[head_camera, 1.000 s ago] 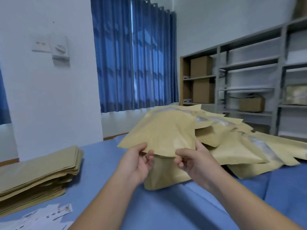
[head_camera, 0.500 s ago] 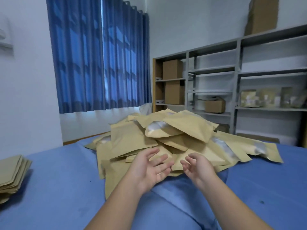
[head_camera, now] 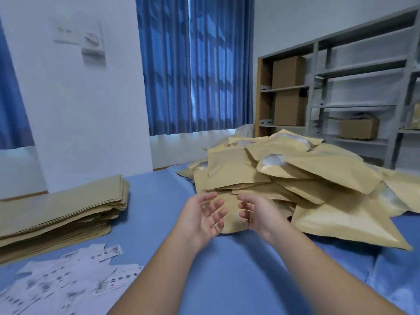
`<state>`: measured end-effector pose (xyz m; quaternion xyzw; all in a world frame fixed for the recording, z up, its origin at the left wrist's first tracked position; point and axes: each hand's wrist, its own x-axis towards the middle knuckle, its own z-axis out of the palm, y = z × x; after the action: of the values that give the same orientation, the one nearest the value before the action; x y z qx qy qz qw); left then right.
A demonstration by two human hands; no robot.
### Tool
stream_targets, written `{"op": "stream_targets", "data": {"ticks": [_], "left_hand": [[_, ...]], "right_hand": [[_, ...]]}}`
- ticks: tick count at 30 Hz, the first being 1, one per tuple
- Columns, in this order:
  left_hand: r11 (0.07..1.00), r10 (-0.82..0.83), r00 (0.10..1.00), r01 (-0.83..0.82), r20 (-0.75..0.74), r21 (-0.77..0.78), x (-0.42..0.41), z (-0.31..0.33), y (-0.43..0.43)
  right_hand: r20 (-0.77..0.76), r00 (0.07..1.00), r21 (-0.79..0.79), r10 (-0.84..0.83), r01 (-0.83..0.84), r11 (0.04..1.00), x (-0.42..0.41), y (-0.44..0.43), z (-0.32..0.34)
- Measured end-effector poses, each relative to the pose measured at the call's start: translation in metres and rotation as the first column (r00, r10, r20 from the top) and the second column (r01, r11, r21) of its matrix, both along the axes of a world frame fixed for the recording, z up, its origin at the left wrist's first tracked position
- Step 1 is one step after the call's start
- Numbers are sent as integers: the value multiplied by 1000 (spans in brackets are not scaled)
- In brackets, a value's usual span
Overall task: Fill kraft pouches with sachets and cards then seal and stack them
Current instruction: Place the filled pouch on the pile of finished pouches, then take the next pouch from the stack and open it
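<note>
Blue cloth (head_camera: 159, 212) covers the surface: heaped kraft pouches (head_camera: 306, 178) at two o'clock, a flat stack (head_camera: 61, 212) at nine, cards (head_camera: 68, 276) at seven. The left hand (head_camera: 202, 217) and right hand (head_camera: 259, 214) hover empty, fingers loosely spread, before the heap. Beyond, curtains (head_camera: 197, 64) hang at twelve, grey shelving (head_camera: 363, 71) with boxes (head_camera: 287, 72) at two.

— What is being carried by the blue-covered surface (head_camera: 159, 201)?
— A heap of filled pouches (head_camera: 318, 169); left of that heap, flat pouches (head_camera: 61, 210) are being held stacked, cards (head_camera: 56, 280) being left scattered.
</note>
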<state>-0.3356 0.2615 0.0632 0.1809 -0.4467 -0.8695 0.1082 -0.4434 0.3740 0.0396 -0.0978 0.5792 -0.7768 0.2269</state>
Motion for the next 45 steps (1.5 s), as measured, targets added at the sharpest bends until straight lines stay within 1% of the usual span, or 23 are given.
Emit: {"op": "stream_targets", "data": {"ticks": [5,12,15,18,20,21,23,25,26,27,28,29,30,31,32,33,34,35,39,41,42,43,45], "left_hand": [[991,131,991,-131,12,-7,53,-7,-47],[959,284,959,-284,5,6,123,-14,-103],[935,354,935,-354,-10,-20,160,-16,-130],[892,447,894,-448,-35,-58,202,-17,-160],[835,531,845,-535,-66,-126,231,-20,-180],[787,580,810,-585,-88,-194,246,-24,-189],[645,680,722,-673,-129,-363,273,-38,-203],[474,777,617,-702,-122,-531,293,-55,-215],[393,817,567,-679,-103,-621,298,-63,-222],[319,847,524,-636,-90,-703,302,-70,-228],[261,865,493,-596,-90,-759,304,-75,-235],[228,877,472,-573,-89,-787,305,-80,-241],[227,882,465,-556,-73,-799,305,-83,-247],[246,883,468,-531,-38,-811,304,-87,-251],[269,877,481,-483,4,-833,303,-91,-255],[278,867,497,-411,42,-868,302,-95,-256],[273,857,511,-336,69,-902,300,-97,-257],[261,850,520,-275,85,-925,299,-99,-256],[217,844,523,-126,121,-968,299,-98,-255],[203,840,526,-73,135,-976,299,-97,-254],[191,838,526,-37,143,-981,298,-97,-254],[178,839,523,1,152,-984,297,-96,-253],[152,839,519,67,164,-986,295,-96,-251]], "right_hand": [[5,993,14,121,-121,993,34,-53,-18],[-33,960,4,278,-278,960,90,-122,-30],[-28,943,-16,330,-331,944,113,-153,-34],[-19,926,-22,378,-378,926,137,-182,-35],[-43,912,2,407,-407,913,151,-199,-35],[-75,905,34,419,-418,908,158,-206,-35],[-182,878,145,443,-422,895,173,-222,-35],[-334,820,291,464,-379,879,188,-242,-35],[-435,762,381,480,-328,865,194,-252,-34],[-547,668,467,504,-257,846,201,-263,-32],[-654,535,534,535,-174,827,205,-273,-29],[-734,367,588,572,-78,805,207,-282,-24],[-774,174,623,609,38,781,209,-291,-18],[-769,-7,630,639,155,761,209,-299,-11],[-737,-138,621,662,249,744,208,-307,-5],[-699,-204,617,686,315,721,205,-314,0],[-665,-211,628,716,360,690,201,-321,4],[-637,-180,652,750,392,649,196,-328,7],[-481,17,764,877,499,409,178,-345,10],[-412,82,792,907,523,313,174,-346,2],[-407,82,778,910,553,298,174,-346,-4],[-429,64,743,901,592,312,175,-346,-10],[-514,12,647,858,661,379,179,-344,-15]]}}
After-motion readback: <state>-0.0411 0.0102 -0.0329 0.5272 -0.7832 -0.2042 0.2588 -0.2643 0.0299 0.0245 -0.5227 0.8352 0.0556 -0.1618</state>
